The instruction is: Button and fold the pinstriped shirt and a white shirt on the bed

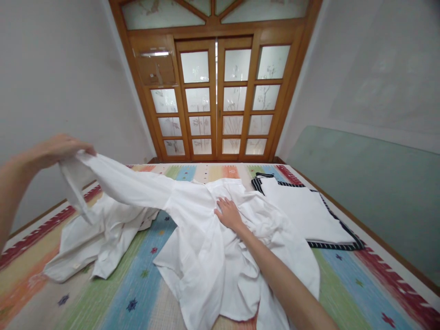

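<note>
A rumpled white shirt (199,238) is spread over the middle of the striped cloth. My left hand (65,147) grips one sleeve near the cuff and holds it up, stretched out to the left. The cuff end hangs down below my fingers. On the upper body of the shirt rests my right hand (228,211), its fingers spread and pressing on the fabric. Beneath the raised sleeve lies a second crumpled white garment (113,243), partly hidden by the hanging cuff.
A flat-folded white piece with black-and-white striped edges (305,211) lies at the right. The multicoloured striped cloth (137,284) covers the bed-like surface. A pale green panel (364,183) runs along the right, with wooden glass-paned doors (216,96) behind.
</note>
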A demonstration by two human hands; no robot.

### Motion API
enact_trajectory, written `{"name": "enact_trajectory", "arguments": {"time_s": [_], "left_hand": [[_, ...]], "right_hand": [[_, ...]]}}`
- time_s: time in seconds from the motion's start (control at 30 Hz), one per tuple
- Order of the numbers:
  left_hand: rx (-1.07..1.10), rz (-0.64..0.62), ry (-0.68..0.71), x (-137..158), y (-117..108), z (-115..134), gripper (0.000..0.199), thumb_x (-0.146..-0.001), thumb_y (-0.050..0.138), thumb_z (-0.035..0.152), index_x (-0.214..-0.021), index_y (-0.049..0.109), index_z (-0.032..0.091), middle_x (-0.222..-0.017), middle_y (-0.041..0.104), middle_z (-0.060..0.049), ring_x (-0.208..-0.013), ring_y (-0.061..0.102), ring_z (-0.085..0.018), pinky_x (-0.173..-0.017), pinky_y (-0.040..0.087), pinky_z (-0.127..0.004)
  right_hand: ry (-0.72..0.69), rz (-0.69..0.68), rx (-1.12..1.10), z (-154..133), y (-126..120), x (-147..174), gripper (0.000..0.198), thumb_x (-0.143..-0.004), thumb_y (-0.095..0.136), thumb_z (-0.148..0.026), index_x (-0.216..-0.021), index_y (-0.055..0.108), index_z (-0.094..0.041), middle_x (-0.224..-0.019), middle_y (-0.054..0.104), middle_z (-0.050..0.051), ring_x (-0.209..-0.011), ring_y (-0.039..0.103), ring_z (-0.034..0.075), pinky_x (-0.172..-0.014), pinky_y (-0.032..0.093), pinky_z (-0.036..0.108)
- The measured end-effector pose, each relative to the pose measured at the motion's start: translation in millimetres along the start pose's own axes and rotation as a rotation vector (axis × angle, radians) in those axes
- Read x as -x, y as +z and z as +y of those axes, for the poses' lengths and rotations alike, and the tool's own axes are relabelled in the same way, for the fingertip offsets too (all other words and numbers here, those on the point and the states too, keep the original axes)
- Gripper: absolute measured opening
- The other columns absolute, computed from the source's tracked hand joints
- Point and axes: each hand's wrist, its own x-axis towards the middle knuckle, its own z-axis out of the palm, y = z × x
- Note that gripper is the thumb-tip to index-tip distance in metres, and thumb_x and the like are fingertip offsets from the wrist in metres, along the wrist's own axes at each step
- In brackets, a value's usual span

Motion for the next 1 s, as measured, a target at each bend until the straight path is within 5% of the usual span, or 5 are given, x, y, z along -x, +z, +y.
{"name": "enact_trajectory", "arguments": {"time_s": [0.2,0.4,0.67,0.87,1.0], "left_hand": [[-0.781,-0.385,0.123,21,42,-17,0.022,-0.077,0.057,0.029,-0.082,0.068,0.010,-0.085,0.069,-0.009,-0.089,0.063,-0.024,-0.081,0.047,-0.032],[-0.562,-0.275,0.502,70,133,24,0.036,-0.089,0.042,0.035,-0.101,0.068,0.013,-0.111,0.069,-0.015,-0.101,0.063,-0.026,-0.084,0.046,-0.032],[-0.167,-0.577,0.501,93,238,145,0.049,-0.094,0.031,0.042,-0.107,0.068,0.012,-0.118,0.069,-0.014,-0.110,0.062,-0.024,-0.090,0.046,-0.028],[-0.194,-0.772,0.470,83,276,175,0.037,-0.069,0.065,0.036,-0.102,0.072,0.019,-0.108,0.074,-0.006,-0.089,0.069,-0.020,-0.070,0.051,-0.023],[-0.223,-0.744,0.492,79,283,180,0.057,-0.063,0.069,0.027,-0.119,0.065,0.019,-0.114,0.071,-0.008,-0.094,0.068,-0.021,-0.073,0.051,-0.023]], "right_hand": [[0.001,-0.016,0.014,-4,-3,2,0.047,-0.095,0.043,-0.037,-0.136,0.054,-0.016,-0.150,0.043,0.010,-0.140,0.034,0.028,-0.113,0.026,0.045],[-0.009,-0.054,0.044,-10,-5,9,0.053,-0.095,0.042,-0.040,-0.141,0.048,-0.013,-0.153,0.039,0.011,-0.143,0.030,0.031,-0.115,0.023,0.048],[-0.047,-0.071,0.062,-16,-9,28,0.057,-0.095,0.043,-0.044,-0.143,0.046,-0.015,-0.152,0.038,0.012,-0.143,0.030,0.031,-0.114,0.023,0.049],[-0.097,-0.196,0.036,-13,-37,28,0.054,-0.085,0.058,-0.044,-0.132,0.059,-0.019,-0.144,0.050,0.012,-0.132,0.046,0.032,-0.106,0.037,0.043],[-0.098,-0.321,-0.099,0,-70,-12,0.027,-0.085,0.056,-0.033,-0.101,0.074,-0.023,-0.105,0.075,0.005,-0.101,0.067,0.023,-0.087,0.048,0.029]]}}
